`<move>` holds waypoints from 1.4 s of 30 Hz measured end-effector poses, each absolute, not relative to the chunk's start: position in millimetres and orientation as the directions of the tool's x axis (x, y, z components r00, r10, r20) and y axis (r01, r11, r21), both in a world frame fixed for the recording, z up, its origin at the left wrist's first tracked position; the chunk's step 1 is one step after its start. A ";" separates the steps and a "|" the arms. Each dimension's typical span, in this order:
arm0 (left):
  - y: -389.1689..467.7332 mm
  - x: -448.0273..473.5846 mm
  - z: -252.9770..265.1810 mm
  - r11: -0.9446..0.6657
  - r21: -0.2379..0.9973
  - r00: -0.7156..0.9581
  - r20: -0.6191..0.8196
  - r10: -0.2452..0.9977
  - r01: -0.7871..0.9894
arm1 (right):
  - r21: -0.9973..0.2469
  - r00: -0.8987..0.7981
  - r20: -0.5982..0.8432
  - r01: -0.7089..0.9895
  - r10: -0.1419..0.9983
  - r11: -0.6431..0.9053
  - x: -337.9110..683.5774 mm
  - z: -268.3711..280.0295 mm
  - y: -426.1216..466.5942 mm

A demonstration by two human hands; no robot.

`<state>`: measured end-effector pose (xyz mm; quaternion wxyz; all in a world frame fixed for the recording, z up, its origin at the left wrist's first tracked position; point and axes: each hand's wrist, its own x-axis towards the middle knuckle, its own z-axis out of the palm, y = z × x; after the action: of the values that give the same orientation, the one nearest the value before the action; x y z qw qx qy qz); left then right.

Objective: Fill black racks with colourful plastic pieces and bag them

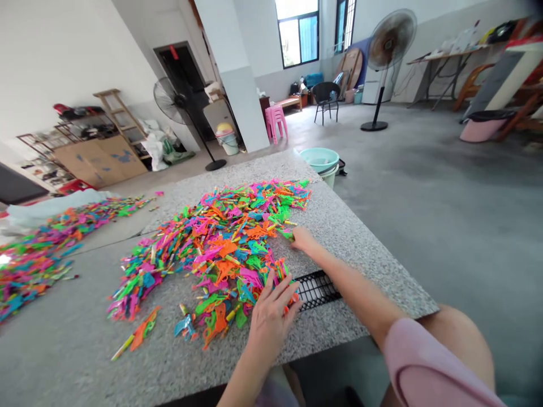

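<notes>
A big heap of small plastic toy guns (229, 249) in neon pink, orange, green and blue covers the middle of the speckled stone table (352, 237). My right hand (304, 241) is at the heap's right edge, its fingers closed on a green toy gun (285, 233). Nearer to me, my left hand (274, 308) lies with fingers spread over several toy guns at the left end of a black mesh tray (318, 289). My right forearm passes over the tray's right end and hides part of it.
A second heap of toy pieces (55, 243) lies on the left, beside a pale plastic bag (55, 204). Past the table's right edge stands a light green basin (320, 158). Two standing fans (384, 68) and pink stacked stools (275, 121) are farther off.
</notes>
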<state>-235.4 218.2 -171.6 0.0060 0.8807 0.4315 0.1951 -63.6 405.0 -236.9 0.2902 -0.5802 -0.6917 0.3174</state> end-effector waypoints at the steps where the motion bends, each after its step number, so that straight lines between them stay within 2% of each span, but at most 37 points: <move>1: 218.5 -237.1 -172.1 -0.636 0.182 0.560 0.336 0.757 0.750 | -0.763 -0.167 0.022 0.635 0.986 0.124 -58.6 -234.3 401.9; 6: 221.1 -241.4 -173.6 -0.657 0.234 0.586 0.309 0.749 0.716 | -0.734 -0.225 -0.048 0.668 0.973 0.118 -18.4 -242.7 341.2; 9: 223.7 -242.5 -173.7 -0.668 0.273 0.598 0.303 0.742 0.692 | -0.778 -0.244 0.042 0.600 0.969 0.185 -14.0 -253.6 299.2; 12: 225.7 -243.0 -172.7 -0.676 0.282 0.599 0.316 0.736 0.681 | -0.858 -0.232 0.158 0.449 0.960 0.250 -30.8 -261.2 282.9; 15: 225.8 -241.7 -170.7 -0.674 0.262 0.593 0.328 0.735 0.691 | -0.867 -0.267 0.172 0.416 0.948 0.274 -51.5 -263.1 288.3; 20: 224.7 -236.8 -171.5 -0.669 0.225 0.593 0.323 0.737 0.709 | -0.718 -0.404 0.148 0.584 0.903 0.379 -65.5 -254.0 302.1; 25: 224.3 -234.4 -174.3 -0.667 0.191 0.578 0.365 0.730 0.721 | -0.732 -0.513 0.192 0.494 0.837 0.470 -65.7 -243.4 317.3; 31: 226.5 -231.3 -160.8 -0.655 -0.059 0.633 0.337 0.697 0.753 | -0.751 -0.537 0.152 0.483 0.830 0.450 -72.2 -243.4 318.4; 37: 237.5 -239.6 -159.9 -0.771 0.037 0.744 0.235 0.625 0.636 | -0.746 -0.532 0.141 0.497 0.835 0.443 -67.4 -247.7 321.0; 39: 237.5 -243.4 -163.2 -0.763 0.047 0.735 0.235 0.636 0.645 | -0.725 -0.434 0.100 0.584 0.895 0.364 -59.9 -243.7 347.9; 42: 235.7 -246.2 -168.7 -0.764 0.042 0.736 0.236 0.634 0.644 | -0.674 -0.128 0.056 0.727 0.990 0.132 -57.2 -234.6 400.1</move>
<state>-246.2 235.7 -168.7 -0.0211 0.9315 0.3431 0.1189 -57.2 400.1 -234.6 0.2585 -0.6075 -0.7065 0.2549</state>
